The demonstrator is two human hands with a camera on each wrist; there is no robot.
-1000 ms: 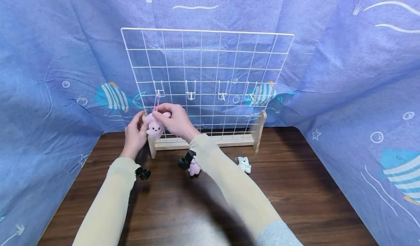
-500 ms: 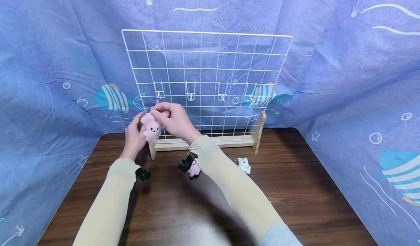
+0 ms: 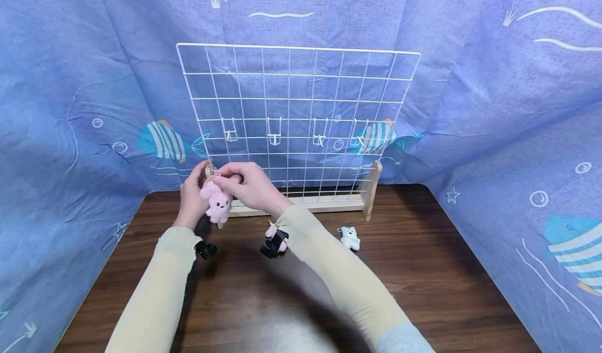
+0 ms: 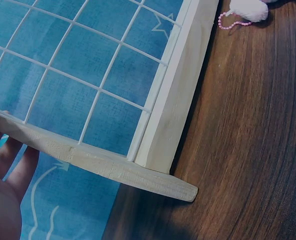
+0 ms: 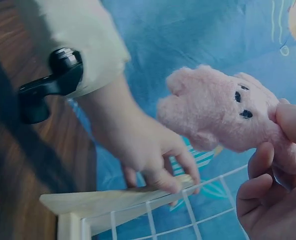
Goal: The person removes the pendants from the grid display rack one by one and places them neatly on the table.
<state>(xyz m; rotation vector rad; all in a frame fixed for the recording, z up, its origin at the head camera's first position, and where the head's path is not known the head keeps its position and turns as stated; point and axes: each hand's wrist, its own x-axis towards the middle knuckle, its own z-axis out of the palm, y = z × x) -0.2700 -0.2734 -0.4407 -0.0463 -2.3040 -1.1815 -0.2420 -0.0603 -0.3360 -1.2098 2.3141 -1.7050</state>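
My right hand (image 3: 254, 188) pinches a pink plush bunny keychain (image 3: 219, 206) near its head, in front of the rack's left end. In the right wrist view the plush (image 5: 217, 110) shows its dark eyes, with thumb and fingers at the head end. My left hand (image 3: 192, 198) grips the wooden side upright (image 4: 103, 165) of the white wire grid rack (image 3: 298, 46). Thumb and fingers lie on either side of that wood in the right wrist view. Several white hooks, one of them a hook (image 3: 275, 138) left of centre, hang across the grid.
A second pink plush (image 3: 270, 231) lies on the brown table (image 3: 423, 280), partly behind the right wrist camera (image 3: 273, 247). Farther right lies a white plush bear (image 3: 349, 238). Blue fish-print cloth (image 3: 498, 107) surrounds the table at the back and sides.
My right hand has lowered the pink plush bunny away from the leftmost hook, where its pink chain was a second ago. My left hand has stayed on the wooden upright.
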